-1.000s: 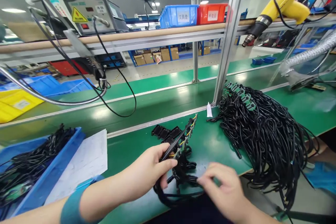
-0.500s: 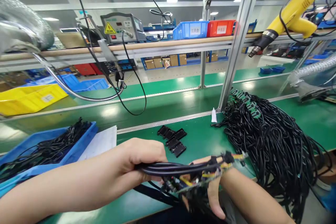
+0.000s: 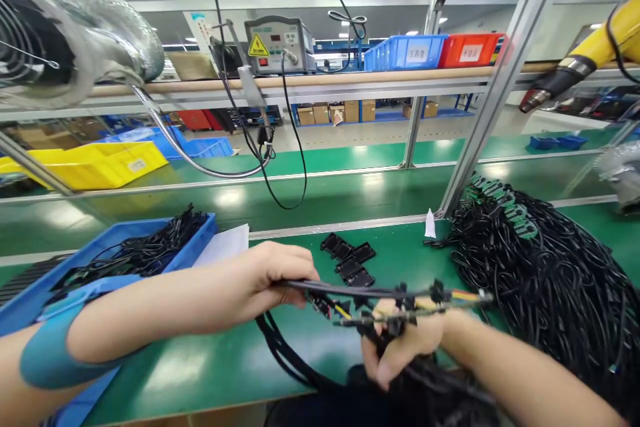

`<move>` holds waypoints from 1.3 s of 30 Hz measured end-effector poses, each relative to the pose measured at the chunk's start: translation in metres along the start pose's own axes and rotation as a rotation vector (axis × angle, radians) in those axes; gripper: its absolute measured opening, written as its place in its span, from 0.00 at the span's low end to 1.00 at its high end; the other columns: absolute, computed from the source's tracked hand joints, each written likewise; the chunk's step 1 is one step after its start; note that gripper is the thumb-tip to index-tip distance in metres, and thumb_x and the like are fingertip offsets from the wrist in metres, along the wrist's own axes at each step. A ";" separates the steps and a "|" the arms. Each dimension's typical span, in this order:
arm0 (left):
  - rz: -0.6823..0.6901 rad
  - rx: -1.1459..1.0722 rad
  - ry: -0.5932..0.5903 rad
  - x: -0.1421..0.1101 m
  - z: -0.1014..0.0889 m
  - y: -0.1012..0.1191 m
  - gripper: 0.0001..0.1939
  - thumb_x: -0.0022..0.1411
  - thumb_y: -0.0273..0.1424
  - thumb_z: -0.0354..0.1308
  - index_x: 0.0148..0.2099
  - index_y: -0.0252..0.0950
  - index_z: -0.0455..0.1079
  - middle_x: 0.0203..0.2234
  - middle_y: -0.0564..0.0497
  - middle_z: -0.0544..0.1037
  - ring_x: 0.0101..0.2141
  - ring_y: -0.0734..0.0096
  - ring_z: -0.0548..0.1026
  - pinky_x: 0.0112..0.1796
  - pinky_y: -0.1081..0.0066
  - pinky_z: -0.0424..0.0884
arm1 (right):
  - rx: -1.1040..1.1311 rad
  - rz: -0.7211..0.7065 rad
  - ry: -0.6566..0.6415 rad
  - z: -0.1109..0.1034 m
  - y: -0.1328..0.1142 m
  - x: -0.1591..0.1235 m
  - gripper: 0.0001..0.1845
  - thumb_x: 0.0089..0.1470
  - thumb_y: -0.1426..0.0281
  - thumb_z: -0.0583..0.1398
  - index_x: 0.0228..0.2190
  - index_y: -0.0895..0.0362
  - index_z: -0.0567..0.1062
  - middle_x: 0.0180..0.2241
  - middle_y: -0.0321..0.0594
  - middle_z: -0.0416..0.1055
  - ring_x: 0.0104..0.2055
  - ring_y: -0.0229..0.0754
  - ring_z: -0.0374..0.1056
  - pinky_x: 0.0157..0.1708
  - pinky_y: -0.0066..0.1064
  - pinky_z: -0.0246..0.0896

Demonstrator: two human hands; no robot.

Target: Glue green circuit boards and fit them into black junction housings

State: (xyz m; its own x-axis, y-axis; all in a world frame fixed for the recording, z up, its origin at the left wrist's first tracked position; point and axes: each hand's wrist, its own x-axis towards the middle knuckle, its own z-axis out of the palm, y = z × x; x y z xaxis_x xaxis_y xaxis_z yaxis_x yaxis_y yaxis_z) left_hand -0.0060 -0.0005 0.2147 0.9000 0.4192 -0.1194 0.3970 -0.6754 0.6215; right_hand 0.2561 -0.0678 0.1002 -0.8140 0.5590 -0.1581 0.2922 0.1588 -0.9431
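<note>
Black cables (image 3: 345,291) above the bench (image 3: 190,370): your left hand (image 3: 275,279) clenches its grip on them; your right hand (image 3: 411,339), lower, has its grip curled around black cables.

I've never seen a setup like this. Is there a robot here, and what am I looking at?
No robot: these are a person's own bare hands. The view comes from a camera worn on the head, looking forward and down. The left hand holds a bundle of black cables with thin coloured wires showing. The right hand is just below, among dark cables; blur hides its exact grip. On the green table beyond lie small black cases. A big cable pile is on the right, and a blue bin of cables on the left. The yellow thing at upper right is a tool.
</note>
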 end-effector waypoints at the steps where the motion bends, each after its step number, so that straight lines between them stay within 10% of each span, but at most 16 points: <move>1: -0.011 0.084 0.024 0.003 -0.006 -0.005 0.11 0.67 0.32 0.54 0.42 0.43 0.79 0.35 0.48 0.78 0.37 0.64 0.76 0.39 0.72 0.68 | -0.169 0.075 0.054 -0.014 -0.011 -0.004 0.07 0.49 0.67 0.64 0.25 0.58 0.78 0.24 0.34 0.74 0.27 0.37 0.70 0.30 0.26 0.64; 5: -0.142 0.507 0.129 0.017 -0.020 -0.018 0.28 0.63 0.24 0.50 0.62 0.49 0.68 0.43 0.46 0.77 0.39 0.62 0.77 0.39 0.71 0.69 | -0.804 0.354 0.440 -0.046 -0.053 -0.017 0.07 0.47 0.79 0.59 0.28 0.59 0.77 0.24 0.39 0.72 0.27 0.41 0.68 0.32 0.30 0.60; 8: -0.265 0.720 0.178 0.022 -0.011 -0.034 0.41 0.57 0.18 0.47 0.71 0.46 0.53 0.42 0.44 0.78 0.37 0.61 0.79 0.38 0.69 0.71 | -1.111 0.508 0.501 -0.036 -0.054 -0.011 0.11 0.47 0.82 0.58 0.33 0.61 0.77 0.30 0.49 0.74 0.35 0.50 0.72 0.36 0.36 0.61; 15: -0.679 0.819 0.001 0.025 0.075 -0.128 0.25 0.57 0.14 0.44 0.54 0.24 0.70 0.33 0.34 0.80 0.37 0.49 0.81 0.37 0.60 0.75 | -1.019 0.872 0.394 0.019 0.050 0.031 0.15 0.54 0.82 0.55 0.41 0.63 0.77 0.37 0.56 0.75 0.41 0.53 0.75 0.38 0.36 0.66; 20: -0.774 0.895 0.094 0.027 0.120 -0.172 0.28 0.62 0.13 0.39 0.62 0.20 0.63 0.36 0.31 0.78 0.36 0.51 0.81 0.33 0.62 0.76 | -0.999 0.925 0.380 0.034 0.085 0.048 0.18 0.59 0.83 0.51 0.43 0.64 0.77 0.41 0.59 0.75 0.45 0.54 0.75 0.40 0.40 0.69; 27: -0.687 0.849 0.038 -0.004 0.129 -0.174 0.26 0.60 0.12 0.43 0.57 0.24 0.70 0.33 0.35 0.79 0.37 0.50 0.79 0.36 0.59 0.75 | -1.032 0.849 0.106 0.035 0.077 0.053 0.21 0.51 0.78 0.64 0.49 0.66 0.75 0.44 0.61 0.73 0.46 0.55 0.74 0.38 0.38 0.73; 34: -0.525 0.688 -0.209 -0.010 0.140 -0.169 0.14 0.58 0.16 0.52 0.40 0.29 0.78 0.29 0.36 0.81 0.42 0.46 0.78 0.45 0.54 0.70 | -0.982 0.888 0.146 0.020 0.076 0.065 0.15 0.53 0.78 0.59 0.43 0.65 0.78 0.42 0.65 0.75 0.46 0.55 0.75 0.39 0.39 0.73; 39: -0.610 0.295 -0.351 0.014 0.130 -0.158 0.32 0.55 0.48 0.63 0.54 0.30 0.72 0.45 0.33 0.80 0.44 0.44 0.79 0.42 0.58 0.72 | -1.015 0.922 0.063 0.017 0.076 0.062 0.21 0.51 0.69 0.65 0.46 0.67 0.78 0.46 0.69 0.73 0.47 0.59 0.74 0.39 0.41 0.72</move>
State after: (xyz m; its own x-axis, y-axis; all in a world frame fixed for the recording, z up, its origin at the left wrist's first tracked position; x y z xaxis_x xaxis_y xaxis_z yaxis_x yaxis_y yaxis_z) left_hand -0.0326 0.0332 0.0143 0.4906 0.5858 -0.6451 0.8295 -0.5407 0.1399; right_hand 0.2195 -0.0352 0.0137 -0.1101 0.8167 -0.5664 0.9678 0.2179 0.1261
